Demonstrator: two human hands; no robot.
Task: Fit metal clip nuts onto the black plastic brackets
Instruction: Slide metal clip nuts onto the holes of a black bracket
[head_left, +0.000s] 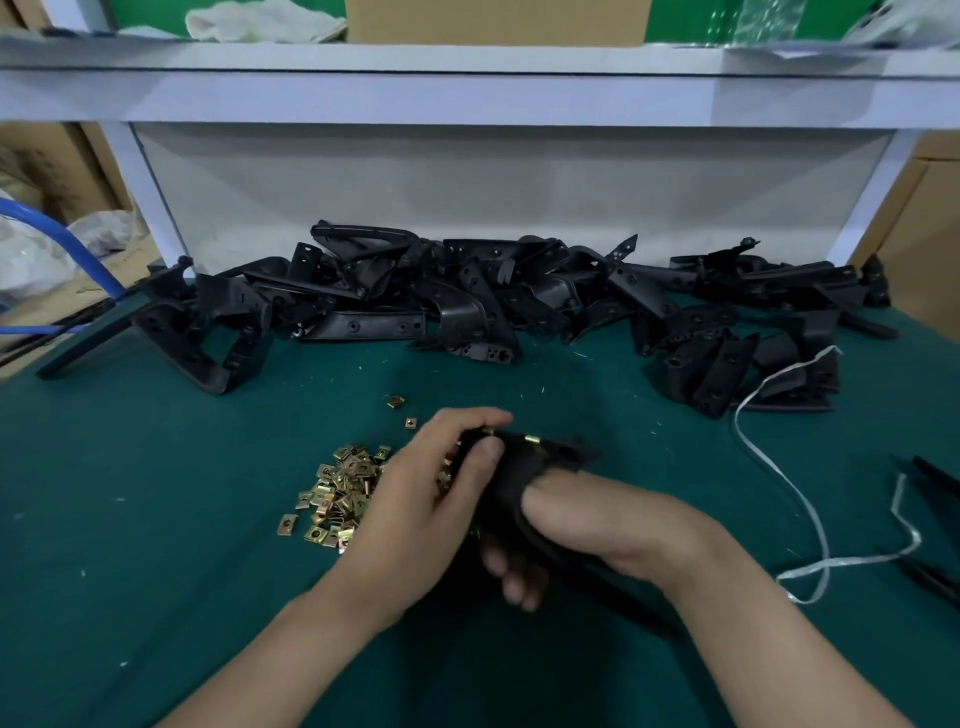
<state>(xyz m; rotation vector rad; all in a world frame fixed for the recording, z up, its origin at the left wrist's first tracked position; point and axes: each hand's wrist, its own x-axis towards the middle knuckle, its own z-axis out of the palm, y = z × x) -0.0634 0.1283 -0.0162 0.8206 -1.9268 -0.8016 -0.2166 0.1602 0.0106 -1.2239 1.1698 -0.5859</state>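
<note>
A worker's right grip (587, 525) wraps its fingers around a black plastic bracket (563, 453) above the green tabletop (156, 493). The left grip (415, 499) pinches a clip nut (488, 431) against the bracket's upper edge, thumb on top. A second clip nut (531, 439) already sits on that edge, just beyond the thumb towards the right grip.

To seat the nut well, the thumb probably needs to push it straight along the edge until it is fully home. Meanwhile the right grip should hold the bracket firm so it does not twist.

By count, there is one bracket in hand, with two nuts showing on it. Two stray nuts (396, 401) lie just beyond the left grip. A heap of clip nuts (337, 493) rests just beside that grip's outer side, too many and too overlapped to count. The pile of brackets (467, 296), well beyond both grips, is likewise too tangled to number.
</note>
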